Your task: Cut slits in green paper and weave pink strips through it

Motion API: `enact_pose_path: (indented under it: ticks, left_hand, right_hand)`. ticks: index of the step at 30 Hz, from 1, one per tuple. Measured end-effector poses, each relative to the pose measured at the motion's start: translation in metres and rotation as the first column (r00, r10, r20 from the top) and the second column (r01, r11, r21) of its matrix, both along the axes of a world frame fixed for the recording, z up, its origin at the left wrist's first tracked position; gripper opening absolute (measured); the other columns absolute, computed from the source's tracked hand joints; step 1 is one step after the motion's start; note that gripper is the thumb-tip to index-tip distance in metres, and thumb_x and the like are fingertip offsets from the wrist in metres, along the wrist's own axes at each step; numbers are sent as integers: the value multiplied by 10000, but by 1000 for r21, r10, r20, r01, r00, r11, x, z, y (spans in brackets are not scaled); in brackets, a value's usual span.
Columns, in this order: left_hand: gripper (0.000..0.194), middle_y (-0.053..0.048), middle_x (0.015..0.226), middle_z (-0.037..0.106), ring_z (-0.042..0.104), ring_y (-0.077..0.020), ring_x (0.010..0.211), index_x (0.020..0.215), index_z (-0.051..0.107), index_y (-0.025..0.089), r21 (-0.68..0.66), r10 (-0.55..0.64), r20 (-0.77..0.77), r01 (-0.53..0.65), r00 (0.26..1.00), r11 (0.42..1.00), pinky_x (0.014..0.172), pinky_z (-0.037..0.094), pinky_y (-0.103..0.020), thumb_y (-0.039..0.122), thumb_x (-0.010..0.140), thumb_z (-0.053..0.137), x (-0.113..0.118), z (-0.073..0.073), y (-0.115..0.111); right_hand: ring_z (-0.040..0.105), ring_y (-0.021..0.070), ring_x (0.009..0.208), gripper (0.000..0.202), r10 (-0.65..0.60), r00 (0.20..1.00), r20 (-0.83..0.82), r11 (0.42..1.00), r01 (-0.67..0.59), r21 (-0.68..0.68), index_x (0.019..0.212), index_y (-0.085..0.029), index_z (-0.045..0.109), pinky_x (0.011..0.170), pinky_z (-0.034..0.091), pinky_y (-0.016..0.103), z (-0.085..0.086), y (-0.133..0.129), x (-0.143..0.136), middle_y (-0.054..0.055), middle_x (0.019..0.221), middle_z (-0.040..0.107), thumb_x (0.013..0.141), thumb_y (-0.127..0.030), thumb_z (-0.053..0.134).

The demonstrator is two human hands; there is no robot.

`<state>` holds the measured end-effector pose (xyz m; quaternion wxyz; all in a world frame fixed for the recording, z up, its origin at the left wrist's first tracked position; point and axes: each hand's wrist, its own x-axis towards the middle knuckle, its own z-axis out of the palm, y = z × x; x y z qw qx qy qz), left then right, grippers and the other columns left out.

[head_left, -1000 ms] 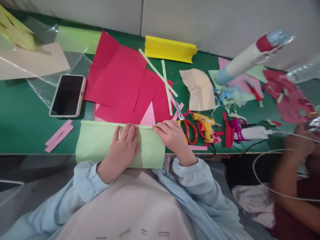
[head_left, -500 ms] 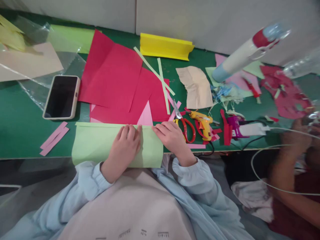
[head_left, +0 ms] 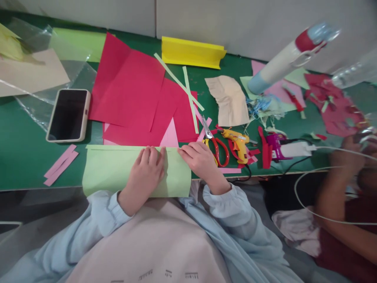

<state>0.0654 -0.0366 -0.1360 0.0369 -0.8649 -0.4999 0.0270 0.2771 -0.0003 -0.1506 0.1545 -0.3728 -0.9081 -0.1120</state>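
Observation:
A light green sheet of paper (head_left: 108, 169) lies at the table's front edge, with a narrow fold along its far side and its near part hanging over. My left hand (head_left: 146, 169) rests on the sheet's middle, fingers bent and closed on the folded edge. Toward the right end of that fold, my right hand (head_left: 202, 159) pinches the paper with its fingertips. Beyond the fold lie red sheets (head_left: 132, 90) with pink paper (head_left: 170, 133) under them. Scissors with red handles (head_left: 216, 147) lie just past my right hand, and a yellow glue gun (head_left: 238, 143) is beside them.
A phone (head_left: 68, 114) and pink strips (head_left: 61, 165) lie left. Pale green strips (head_left: 190, 94) cross near a folded yellow sheet (head_left: 193, 53). A bottle (head_left: 282, 59) stands right, with a purple plug adapter (head_left: 275, 147) and cable nearer. A co-worker's arm (head_left: 332, 188) is at far right.
The view has shifted slightly, so the things on the table appear a little further left. Both hands stay on the green paper's fold with hardly any movement.

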Motion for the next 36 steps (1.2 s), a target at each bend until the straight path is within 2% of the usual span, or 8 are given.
enact_pose_path:
  ticks: [3, 6, 10, 16, 22, 26, 29, 36]
  left_hand:
    - [546, -218, 1250, 557, 532, -319, 1166, 1454, 424, 108, -4, 15, 24, -15, 1000, 1000, 977, 468, -452, 215, 919, 455, 2, -2, 1]
    - [532, -194, 1217, 570, 539, -319, 1144, 1464, 429, 210, -6, 14, 40, -14, 999, 1000, 975, 454, -477, 247, 935, 466, 6, -3, 3]
    - [533, -192, 1168, 585, 555, -331, 1098, 1473, 410, 289, -16, 11, 6, -11, 1000, 1000, 955, 442, -508, 265, 943, 472, 11, -2, 7]
    - [565, -201, 1222, 557, 529, -341, 1132, 1490, 379, 251, -18, 19, -10, -19, 1000, 1000, 969, 420, -521, 239, 934, 479, 13, 3, 5]
    - [532, -201, 1241, 547, 478, -335, 1200, 1436, 420, 55, -21, -58, 92, 60, 994, 998, 1013, 405, -497, 108, 908, 398, 21, -2, 3]
    - [520, -204, 1199, 561, 485, -329, 1179, 1415, 419, 1, -8, -80, 95, 81, 992, 997, 999, 423, -480, 86, 905, 370, 24, -7, 5]
    - [530, -187, 1128, 578, 506, -325, 1119, 1430, 402, 3, 0, -95, 67, 95, 993, 995, 959, 444, -475, 94, 909, 368, 24, -9, 7]
    - [541, -143, 1028, 575, 526, -303, 982, 1454, 414, 125, -23, -81, 42, 82, 996, 996, 837, 456, -471, 120, 913, 390, 29, -3, 10]
  right_hand:
    - [490, 185, 867, 213, 2, 1000, -1, 1000, -2, 12, 991, -159, 709, 784, 367, 339, -1, 0, -1, 42, 914, 708, 972, -144, 497]
    - [494, 186, 857, 213, -9, 1000, 8, 999, 9, 30, 978, -161, 712, 789, 365, 334, -3, 0, -2, 37, 906, 707, 972, -153, 500]
    - [507, 183, 881, 205, -32, 999, -17, 999, 32, -29, 993, -175, 707, 807, 366, 336, -1, 1, 2, 47, 918, 696, 976, -174, 503]
    - [516, 176, 881, 169, -45, 998, -43, 998, 47, 44, 950, -178, 707, 842, 382, 323, 5, 0, 19, 33, 880, 697, 955, -161, 539]
    - [515, 180, 889, 193, -29, 999, 19, 998, 28, 59, 908, -180, 706, 840, 385, 330, 5, -1, 21, 40, 868, 699, 958, -145, 522]
    - [511, 183, 884, 192, -18, 999, 28, 996, 16, 89, 910, -157, 704, 833, 391, 330, 6, -1, 19, 48, 860, 692, 955, -134, 519]
    - [506, 187, 891, 206, -14, 1000, 28, 997, 12, 80, 910, -154, 702, 832, 391, 334, 6, -1, 20, 54, 872, 691, 961, -129, 504]
    - [505, 197, 939, 244, -40, 996, 75, 998, 44, -49, 979, -158, 697, 865, 389, 345, 8, -2, 18, 63, 939, 689, 978, -123, 455]
